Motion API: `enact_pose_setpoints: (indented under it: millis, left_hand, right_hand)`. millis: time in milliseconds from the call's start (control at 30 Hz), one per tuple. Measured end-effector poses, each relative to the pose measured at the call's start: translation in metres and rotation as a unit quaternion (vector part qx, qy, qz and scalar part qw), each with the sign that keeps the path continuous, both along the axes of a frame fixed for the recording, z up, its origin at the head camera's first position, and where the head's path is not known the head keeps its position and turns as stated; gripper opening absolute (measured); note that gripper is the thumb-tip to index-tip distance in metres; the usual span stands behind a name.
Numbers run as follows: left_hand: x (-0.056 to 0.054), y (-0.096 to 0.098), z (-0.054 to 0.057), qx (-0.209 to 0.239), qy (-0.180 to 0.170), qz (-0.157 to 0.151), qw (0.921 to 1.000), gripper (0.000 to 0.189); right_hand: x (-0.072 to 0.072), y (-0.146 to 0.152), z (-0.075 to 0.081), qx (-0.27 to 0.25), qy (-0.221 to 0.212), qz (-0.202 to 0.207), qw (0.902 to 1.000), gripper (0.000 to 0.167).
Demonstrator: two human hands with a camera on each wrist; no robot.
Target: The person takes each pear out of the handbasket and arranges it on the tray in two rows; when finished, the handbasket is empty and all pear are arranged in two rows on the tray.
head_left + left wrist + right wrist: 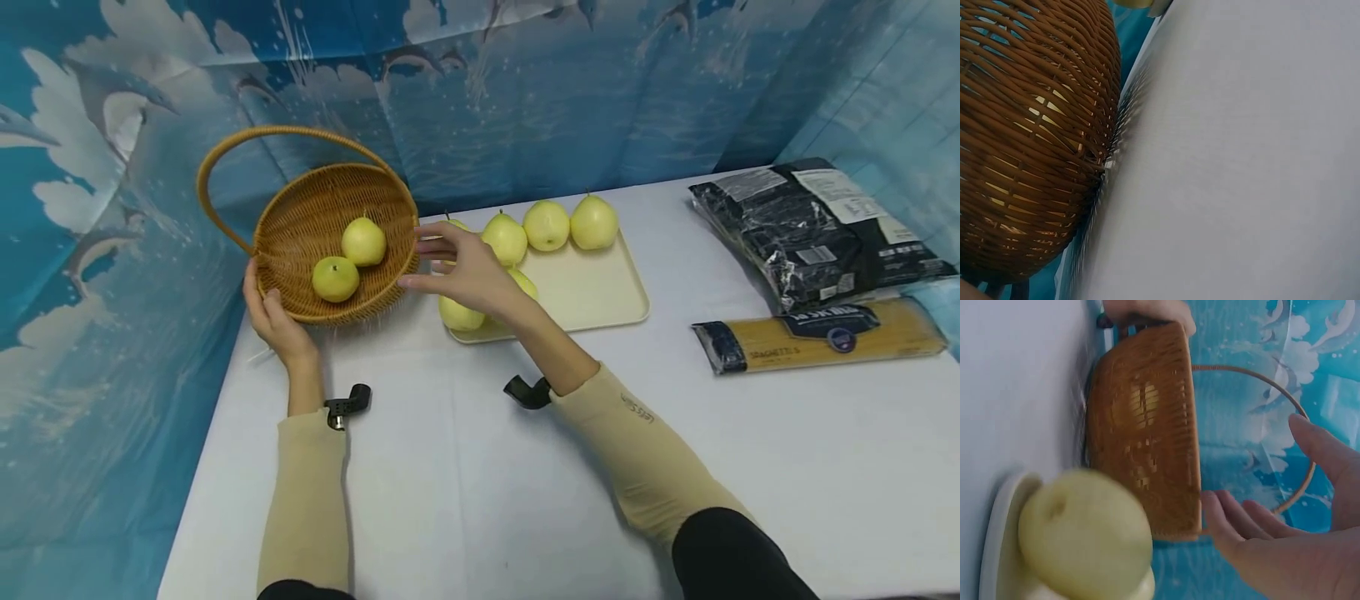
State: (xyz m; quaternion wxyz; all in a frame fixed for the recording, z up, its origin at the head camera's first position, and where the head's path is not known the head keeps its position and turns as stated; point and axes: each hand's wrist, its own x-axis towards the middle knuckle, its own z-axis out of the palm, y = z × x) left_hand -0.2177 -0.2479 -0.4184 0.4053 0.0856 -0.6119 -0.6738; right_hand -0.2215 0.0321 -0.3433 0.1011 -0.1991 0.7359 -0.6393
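Observation:
A brown wicker basket with a tall hoop handle stands at the back left of the table, with two yellow-green pears inside. My left hand grips its left rim, thumb at the rim and fingers around the outer wall. At the basket's right side is my right hand, its fingers extended, fingertips right at the rim and nothing in its grasp. Just beneath that hand, several more pears lie on a cream tray; the hand partly covers them in the head view.
On the right of the white table lie a black plastic package and a pack of spaghetti. A blue sea-patterned cloth hangs behind the table and along its left side.

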Motion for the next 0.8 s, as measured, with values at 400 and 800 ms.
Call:
enact_pose_setpoints:
  millis: [400, 800]
  left_hand:
    - [0.000, -0.002, -0.002, -0.009, 0.010, -0.006, 0.9999, 0.055]
    - [0.000, -0.001, 0.001, -0.018, 0.015, -0.006, 0.9997, 0.055]
  right_hand:
    - [-0.026, -0.068, 0.007, -0.081, -0.097, 0.022, 0.9918, 0.074]
    - [-0.057, -0.112, 0.010, -0.052, -0.202, 0.022, 0.9778, 0.071]
